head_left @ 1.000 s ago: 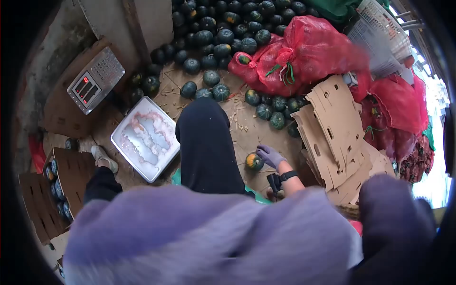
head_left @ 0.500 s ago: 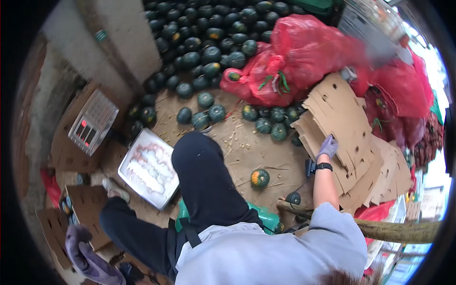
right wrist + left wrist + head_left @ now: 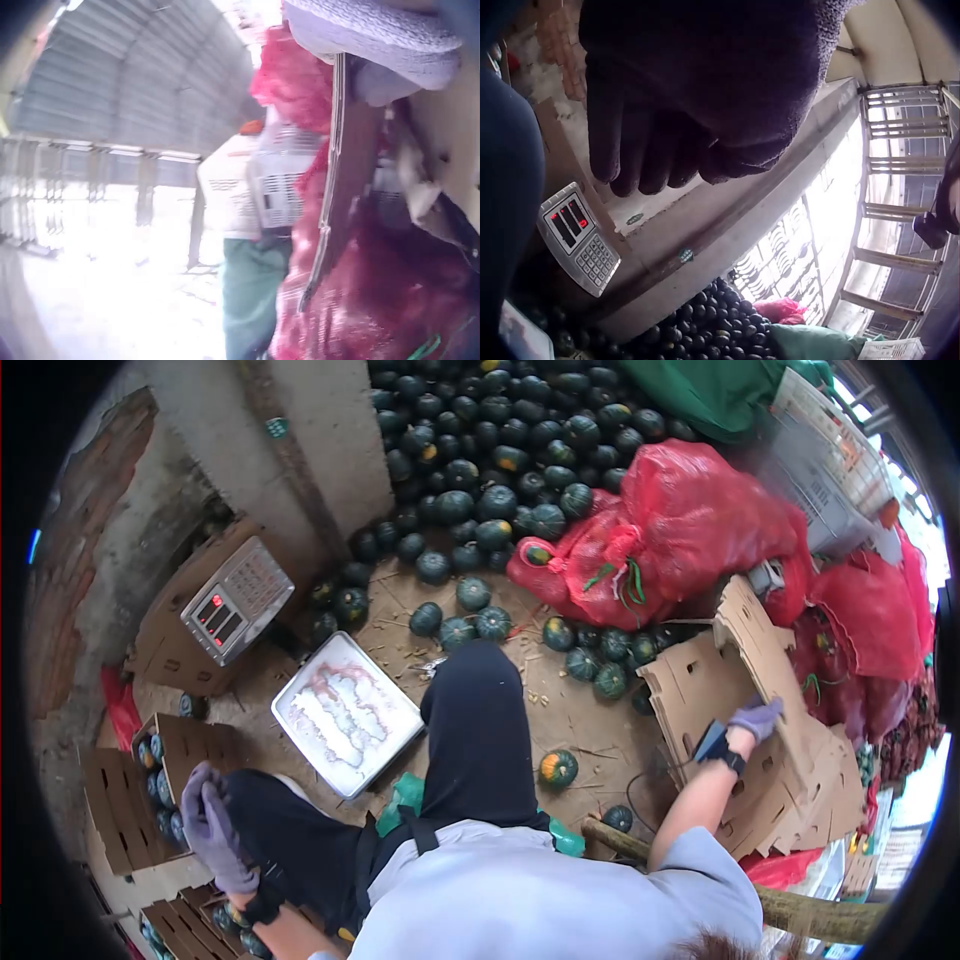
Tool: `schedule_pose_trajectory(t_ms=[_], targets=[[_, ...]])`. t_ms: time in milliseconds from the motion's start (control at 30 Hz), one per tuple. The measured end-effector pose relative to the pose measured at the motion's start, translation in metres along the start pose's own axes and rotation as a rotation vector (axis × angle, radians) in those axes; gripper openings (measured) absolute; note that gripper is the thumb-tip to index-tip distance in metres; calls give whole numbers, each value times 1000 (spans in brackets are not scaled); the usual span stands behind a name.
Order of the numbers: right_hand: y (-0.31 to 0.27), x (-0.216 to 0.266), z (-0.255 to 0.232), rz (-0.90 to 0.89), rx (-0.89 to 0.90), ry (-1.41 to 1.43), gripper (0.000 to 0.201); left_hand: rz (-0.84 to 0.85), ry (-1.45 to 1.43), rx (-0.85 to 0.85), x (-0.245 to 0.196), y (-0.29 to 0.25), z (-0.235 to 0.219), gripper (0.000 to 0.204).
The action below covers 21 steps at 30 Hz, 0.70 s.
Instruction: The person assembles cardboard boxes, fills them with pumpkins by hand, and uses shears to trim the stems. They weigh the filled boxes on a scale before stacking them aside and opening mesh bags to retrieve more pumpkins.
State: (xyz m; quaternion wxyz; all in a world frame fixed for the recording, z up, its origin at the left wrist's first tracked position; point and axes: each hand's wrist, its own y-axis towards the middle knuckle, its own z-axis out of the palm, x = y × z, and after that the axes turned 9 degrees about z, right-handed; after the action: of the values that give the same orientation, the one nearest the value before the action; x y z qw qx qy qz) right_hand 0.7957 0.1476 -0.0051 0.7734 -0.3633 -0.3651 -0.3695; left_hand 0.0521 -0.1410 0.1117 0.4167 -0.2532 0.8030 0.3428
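In the head view the gloved right hand grips a flat cardboard sheet, tilted up from a stack of cut cardboard. The right wrist view shows gloved fingers curled over the upper edge of that sheet. The gloved left hand hangs beside the left knee with nothing held, its fingers relaxed. Seen close in the left wrist view, the same hand has its fingers extended downward. A green and orange squash lies on the floor between the knee and the stack.
A white scale platform with its display stands left of the knee. Dark green squashes pile up at the back, beside red mesh sacks. Boxes of squashes sit at the left; a wooden pole lies at the right.
The right hand has moved from near the floor squash to the cardboard, and one sheet has been lifted away from the stack. The left hand has come into view at the left.
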Motion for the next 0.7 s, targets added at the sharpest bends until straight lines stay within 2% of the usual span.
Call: schedule_pose_trajectory(t_ms=[33,67,100,133,200,267,333,367,433,500,533,600,633,667,700], targets=[[-9,5,-2,-295,-26,-200,51,2,-34,14,-1,5,8,28],[-86,23,26,-298,-65,-405,55,-11,-77,15,-5,11,19,27],[-139,30,51,-345,-138,-558,46,-25,-121,17,-9,16,30,25],[-125,21,36,-542,122,-557,44,28,-56,50,-7,22,37,24],[-126,15,33,-764,454,-500,38,181,18,103,-10,38,50,24],[-152,33,51,-820,583,-407,33,332,90,154,-18,58,54,27],[-224,49,93,-850,593,-322,33,477,153,192,-31,79,51,32],[-251,49,113,-864,598,-281,34,453,140,164,-35,88,49,36],[-244,44,137,-1188,650,-518,32,406,117,107,-37,106,41,46],[-264,35,172,-1091,836,-485,30,470,25,25,-32,128,33,51],[-291,25,194,-790,1052,-320,29,502,-21,-17,-29,135,27,54],[-343,2,233,-98,1361,68,27,460,-111,-6,-30,140,12,54],[-368,-12,246,-56,1365,-59,27,446,-156,4,-30,143,4,54],[-392,-29,259,-14,1359,-183,27,857,641,60,42,145,-39,47],[-414,-50,274,55,1489,-172,26,901,806,-60,73,137,-55,43]])
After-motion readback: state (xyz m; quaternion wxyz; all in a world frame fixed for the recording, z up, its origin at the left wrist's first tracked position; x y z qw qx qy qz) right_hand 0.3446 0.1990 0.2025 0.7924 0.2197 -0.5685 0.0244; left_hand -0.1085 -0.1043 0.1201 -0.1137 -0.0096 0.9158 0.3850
